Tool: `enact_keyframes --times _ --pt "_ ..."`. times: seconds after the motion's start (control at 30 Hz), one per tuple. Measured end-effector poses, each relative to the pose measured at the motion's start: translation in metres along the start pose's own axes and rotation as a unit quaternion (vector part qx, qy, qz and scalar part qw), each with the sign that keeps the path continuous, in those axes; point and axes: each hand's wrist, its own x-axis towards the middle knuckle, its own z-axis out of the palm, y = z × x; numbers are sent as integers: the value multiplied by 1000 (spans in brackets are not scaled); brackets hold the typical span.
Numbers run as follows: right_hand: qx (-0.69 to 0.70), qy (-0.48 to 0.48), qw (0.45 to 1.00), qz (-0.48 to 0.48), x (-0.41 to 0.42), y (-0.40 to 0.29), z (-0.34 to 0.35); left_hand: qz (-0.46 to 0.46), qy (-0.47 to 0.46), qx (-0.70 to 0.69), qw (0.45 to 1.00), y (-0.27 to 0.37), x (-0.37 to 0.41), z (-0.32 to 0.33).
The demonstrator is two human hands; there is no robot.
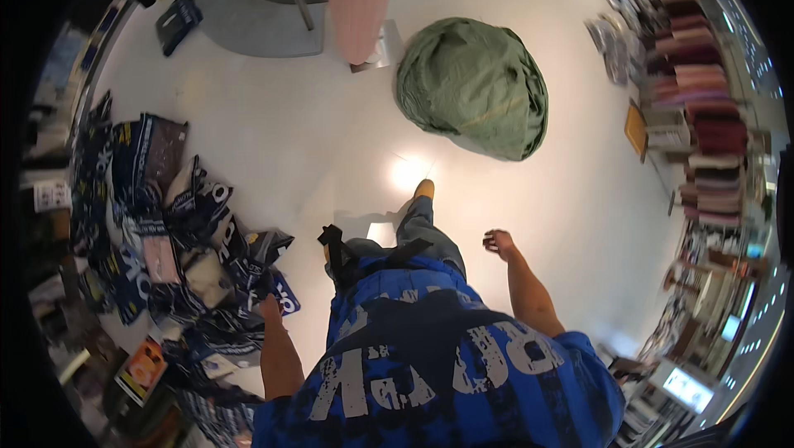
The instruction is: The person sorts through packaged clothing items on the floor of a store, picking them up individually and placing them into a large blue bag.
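Note:
My right hand (498, 242) hangs out over the pale floor, fingers loosely curled with gaps between them and nothing visible in them. On the other side, my left hand (271, 306) is beside the spread of plastic-wrapped textile packs (208, 274). A dark blue pack with white lettering (286, 296) overlaps it in view, and whether I grip that pack is unclear. Before me on the floor sits a large, bulging green fabric bundle (471, 88) with a gathered rim. One foot in a tan shoe (424, 189) is stretched forward.
Shelves of folded pink and red textiles (704, 82) line the right, with a small wooden-topped stool (636, 130) before them. Ahead stand a pink-clothed mannequin (356, 8) and a grey display base (273, 32). A lone dark pack (178, 23) lies at upper left.

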Motion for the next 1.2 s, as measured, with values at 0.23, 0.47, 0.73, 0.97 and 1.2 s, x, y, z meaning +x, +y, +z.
enact_keyframes --times 0.23,0.47,0.73,0.97,1.2 --pt "-162 55 984 -41 71 -204 -72 -84 14 29 996 81 -80 203" --pt "-278 -4 959 -46 171 -365 69 -17 6 9 1000 112 -59 199" --pt "-237 -208 934 -169 118 -448 411 19 45 -23 999 219 48 108" --pt "-318 -123 937 -75 150 -533 527 280 168 -195 925 469 29 8" --pt "-364 -98 926 -11 195 -584 682 126 248 -315 907 426 106 -29"
